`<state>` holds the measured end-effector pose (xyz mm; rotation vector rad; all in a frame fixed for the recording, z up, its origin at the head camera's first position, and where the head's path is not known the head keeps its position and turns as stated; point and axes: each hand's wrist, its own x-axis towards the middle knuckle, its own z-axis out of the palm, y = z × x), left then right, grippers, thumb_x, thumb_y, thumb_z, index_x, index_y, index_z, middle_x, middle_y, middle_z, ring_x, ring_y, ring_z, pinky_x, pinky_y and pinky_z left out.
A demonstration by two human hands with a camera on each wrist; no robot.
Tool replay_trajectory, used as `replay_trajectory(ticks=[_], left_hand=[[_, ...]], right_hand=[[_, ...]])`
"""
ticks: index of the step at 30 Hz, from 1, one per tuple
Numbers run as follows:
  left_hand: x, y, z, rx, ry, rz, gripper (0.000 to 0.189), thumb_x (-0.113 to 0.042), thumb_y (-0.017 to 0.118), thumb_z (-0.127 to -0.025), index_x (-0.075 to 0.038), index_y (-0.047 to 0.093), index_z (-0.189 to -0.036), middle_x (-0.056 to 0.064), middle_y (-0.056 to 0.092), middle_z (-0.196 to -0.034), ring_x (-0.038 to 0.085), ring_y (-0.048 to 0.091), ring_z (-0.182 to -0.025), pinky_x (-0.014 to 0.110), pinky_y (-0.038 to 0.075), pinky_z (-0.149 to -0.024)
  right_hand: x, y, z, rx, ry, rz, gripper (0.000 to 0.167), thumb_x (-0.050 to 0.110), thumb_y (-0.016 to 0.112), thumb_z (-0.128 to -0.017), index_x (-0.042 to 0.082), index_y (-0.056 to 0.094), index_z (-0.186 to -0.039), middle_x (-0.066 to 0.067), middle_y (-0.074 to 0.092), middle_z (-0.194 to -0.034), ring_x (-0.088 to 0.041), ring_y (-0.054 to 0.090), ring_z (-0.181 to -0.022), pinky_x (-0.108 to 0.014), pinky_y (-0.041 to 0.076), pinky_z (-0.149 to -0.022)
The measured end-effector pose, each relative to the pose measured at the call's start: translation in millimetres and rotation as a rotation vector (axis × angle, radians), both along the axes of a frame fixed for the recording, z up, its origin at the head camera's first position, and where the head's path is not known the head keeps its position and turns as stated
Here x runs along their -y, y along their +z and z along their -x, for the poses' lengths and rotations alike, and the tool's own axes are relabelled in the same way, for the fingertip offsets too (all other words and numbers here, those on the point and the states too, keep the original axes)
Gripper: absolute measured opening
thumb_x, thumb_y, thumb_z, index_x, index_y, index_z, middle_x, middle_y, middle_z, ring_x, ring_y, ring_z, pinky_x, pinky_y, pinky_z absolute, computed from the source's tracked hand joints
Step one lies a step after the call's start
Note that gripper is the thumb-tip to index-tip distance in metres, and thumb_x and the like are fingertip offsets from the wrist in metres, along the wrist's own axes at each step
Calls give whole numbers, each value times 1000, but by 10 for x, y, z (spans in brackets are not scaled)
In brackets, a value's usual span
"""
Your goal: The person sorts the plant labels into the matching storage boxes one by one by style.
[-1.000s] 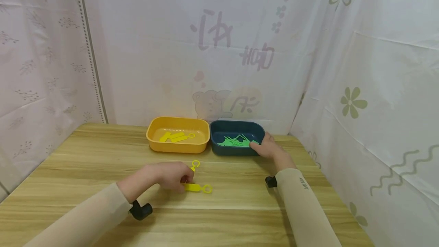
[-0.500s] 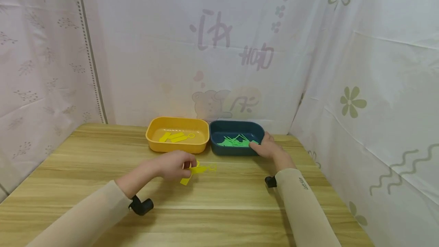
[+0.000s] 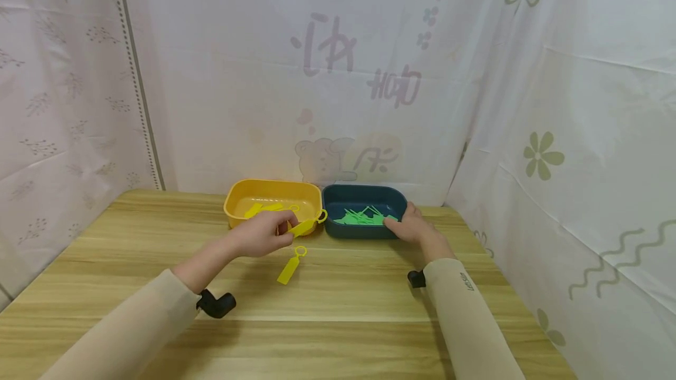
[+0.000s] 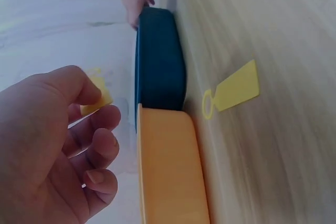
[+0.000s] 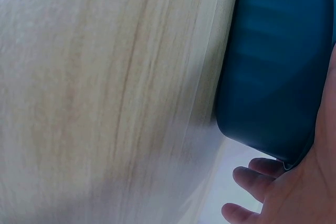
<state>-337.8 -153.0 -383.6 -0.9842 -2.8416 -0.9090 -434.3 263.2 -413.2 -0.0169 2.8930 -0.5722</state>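
Observation:
My left hand (image 3: 264,233) pinches a flat yellow tag (image 3: 302,228) with a ring at its end, held up at the front rim of the yellow bin (image 3: 274,183). A few similar yellow tags (image 3: 254,210) lie inside that bin, partly hidden by the hand. Another yellow ring tag (image 3: 288,270) lies flat on the table just in front. My right hand (image 3: 416,228) grips the right end of the dark blue bin (image 3: 364,232), thumb over the rim and fingers outside. Thin green pieces (image 3: 361,217) are heaped in the blue bin.
Both bins stand side by side near the back edge of the wooden table (image 3: 338,339). Behind them hangs a pale printed curtain (image 3: 222,87), with another curtain (image 3: 597,133) along the right side.
My left hand has lifted one yellow tag off the table and carried it up and back to the yellow bin's rim. The other tag stays on the table. The right hand holds still.

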Motion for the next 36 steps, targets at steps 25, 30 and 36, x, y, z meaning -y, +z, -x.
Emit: replay_trajectory(ticks=[25,30,36], left_hand=[[446,167,335,128,322,-383,38,-14,57,-109,4,58,-142,17,71,-100,31,66,-76,33,59,-67],[538,137,403,148,371,-380,39,-16,57,-110,4,56,-143,17,70,-103,33,67,-80,36,61,-72],[646,91,451,141,411,-359,45,-18,55,-111,4,53,-150,19,71,-110,30,70,-82,36,59,-72]], right_hand=[[-12,-34,37,-8,3,-17,114,68,43,-107,-9,-14,-170,-36,-4,-180,-66,13,-161,-77,19,-129],[-5,-28,22,-11,5,-13,114,67,44,-107,-8,-13,-170,-36,-3,-180,-65,13,-162,-77,19,-130],[4,-7,8,-9,9,-4,113,66,44,-108,-8,-13,-170,-35,-4,-180,-63,13,-163,-75,19,-130]])
